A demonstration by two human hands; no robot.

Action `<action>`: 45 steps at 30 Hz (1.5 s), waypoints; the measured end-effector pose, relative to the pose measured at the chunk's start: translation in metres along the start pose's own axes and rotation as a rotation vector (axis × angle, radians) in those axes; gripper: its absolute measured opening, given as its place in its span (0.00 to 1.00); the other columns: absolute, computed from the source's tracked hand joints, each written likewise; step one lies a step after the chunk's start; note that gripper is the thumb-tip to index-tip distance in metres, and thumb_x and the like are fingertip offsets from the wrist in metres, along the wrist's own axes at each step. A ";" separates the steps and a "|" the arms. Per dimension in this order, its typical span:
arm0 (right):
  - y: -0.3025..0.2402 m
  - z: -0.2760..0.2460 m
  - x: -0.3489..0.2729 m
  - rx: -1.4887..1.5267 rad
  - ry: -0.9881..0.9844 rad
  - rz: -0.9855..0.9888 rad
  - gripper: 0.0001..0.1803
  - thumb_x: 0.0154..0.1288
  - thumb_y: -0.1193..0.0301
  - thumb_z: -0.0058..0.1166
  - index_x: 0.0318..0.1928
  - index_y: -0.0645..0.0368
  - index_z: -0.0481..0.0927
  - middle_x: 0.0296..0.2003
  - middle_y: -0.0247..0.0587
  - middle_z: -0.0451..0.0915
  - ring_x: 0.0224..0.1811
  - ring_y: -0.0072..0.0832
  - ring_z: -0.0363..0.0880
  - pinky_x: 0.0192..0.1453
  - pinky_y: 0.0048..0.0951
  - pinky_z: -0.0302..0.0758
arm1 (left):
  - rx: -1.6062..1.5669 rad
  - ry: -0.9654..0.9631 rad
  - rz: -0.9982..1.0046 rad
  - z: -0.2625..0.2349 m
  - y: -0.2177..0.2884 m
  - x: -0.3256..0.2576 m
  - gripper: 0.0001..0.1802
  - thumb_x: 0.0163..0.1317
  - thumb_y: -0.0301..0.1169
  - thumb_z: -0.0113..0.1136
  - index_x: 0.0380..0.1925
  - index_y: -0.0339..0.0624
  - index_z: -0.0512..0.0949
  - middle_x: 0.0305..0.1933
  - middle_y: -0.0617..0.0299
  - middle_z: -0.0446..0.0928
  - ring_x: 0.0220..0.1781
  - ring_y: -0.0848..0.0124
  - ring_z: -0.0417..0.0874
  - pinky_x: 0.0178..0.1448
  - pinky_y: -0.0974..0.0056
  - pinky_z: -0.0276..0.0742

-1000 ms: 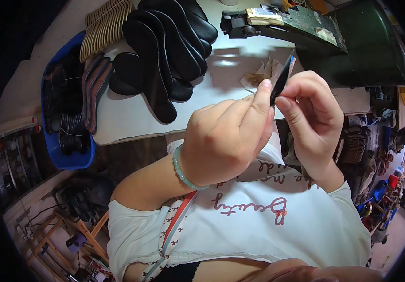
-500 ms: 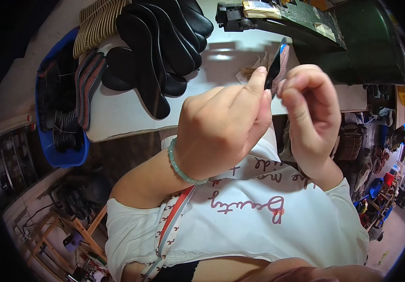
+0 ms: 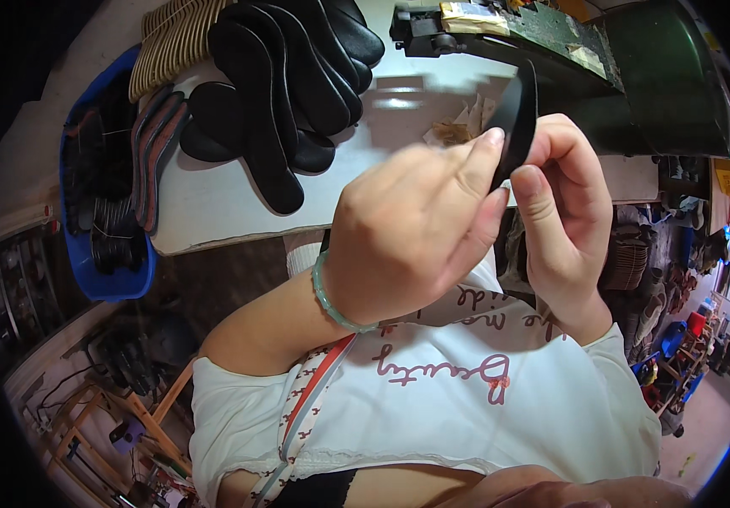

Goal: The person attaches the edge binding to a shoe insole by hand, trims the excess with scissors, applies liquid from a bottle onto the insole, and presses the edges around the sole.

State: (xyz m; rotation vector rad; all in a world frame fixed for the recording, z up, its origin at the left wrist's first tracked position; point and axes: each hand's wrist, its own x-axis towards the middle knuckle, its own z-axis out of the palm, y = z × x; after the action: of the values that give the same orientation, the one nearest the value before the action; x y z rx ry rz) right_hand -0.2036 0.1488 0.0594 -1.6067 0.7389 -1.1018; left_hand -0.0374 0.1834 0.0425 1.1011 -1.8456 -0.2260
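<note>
Up in front of my chest, a black shoe insole [image 3: 524, 118] stands tilted on edge between my hands, its lower end covered by my fingers. My left hand [image 3: 420, 220], with a green beaded bracelet at the wrist, pinches the insole between thumb and fingers from the left. On the other side, my right hand [image 3: 566, 203] has its fingers curled and its thumb and forefinger against the insole's right edge. Beyond my left hand, several black insoles [image 3: 251, 102] lie overlapping on the white table [image 3: 212, 199].
A row of beige insoles [image 3: 170, 46] and a few brown-and-black ones [image 3: 157, 152] sit at the far left. Beside them is a blue basin [image 3: 128, 284] with tied black bundles. A green machine [image 3: 653, 76] occupies the far right, with paper scraps [image 3: 458, 127] near it.
The insole has turned, so its pinkish-brown side no longer shows and a broad black face does. My right fingers have come onto its edge; my left hand has shifted slightly right.
</note>
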 end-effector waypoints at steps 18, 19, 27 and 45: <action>0.005 0.007 -0.002 -0.016 -0.007 -0.156 0.10 0.58 0.84 0.62 0.40 0.67 0.78 0.39 0.40 0.74 0.40 0.25 0.72 0.46 0.23 0.71 | -0.683 -0.127 -0.333 0.008 -0.024 -0.012 0.53 0.62 0.54 0.59 0.74 0.34 0.45 0.65 0.48 0.62 0.67 0.64 0.66 0.66 0.62 0.65; 0.011 0.005 -0.001 -0.023 -0.035 -0.263 0.09 0.58 0.83 0.62 0.40 0.67 0.79 0.38 0.40 0.74 0.39 0.25 0.73 0.45 0.24 0.71 | -0.757 -0.097 -0.352 0.009 -0.021 -0.015 0.54 0.61 0.55 0.61 0.74 0.34 0.45 0.66 0.50 0.62 0.67 0.65 0.66 0.66 0.63 0.66; 0.010 -0.005 0.008 0.390 -0.154 -0.011 0.08 0.55 0.80 0.66 0.34 0.65 0.80 0.36 0.40 0.76 0.40 0.27 0.74 0.46 0.25 0.70 | -0.850 -0.185 -0.455 0.000 -0.022 -0.009 0.60 0.52 0.58 0.70 0.73 0.35 0.51 0.64 0.58 0.63 0.57 0.71 0.69 0.59 0.68 0.68; 0.002 -0.006 0.021 0.219 -0.203 -0.160 0.07 0.57 0.83 0.62 0.36 0.66 0.78 0.37 0.42 0.75 0.40 0.28 0.74 0.47 0.25 0.70 | -0.958 -0.194 -0.529 -0.005 -0.019 -0.005 0.60 0.50 0.57 0.71 0.73 0.34 0.53 0.57 0.63 0.63 0.53 0.75 0.71 0.58 0.72 0.68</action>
State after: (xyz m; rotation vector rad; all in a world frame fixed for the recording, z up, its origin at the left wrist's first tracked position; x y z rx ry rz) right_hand -0.2007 0.1272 0.0644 -1.5805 0.3482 -1.0731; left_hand -0.0214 0.1775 0.0315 0.8377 -1.2716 -1.3969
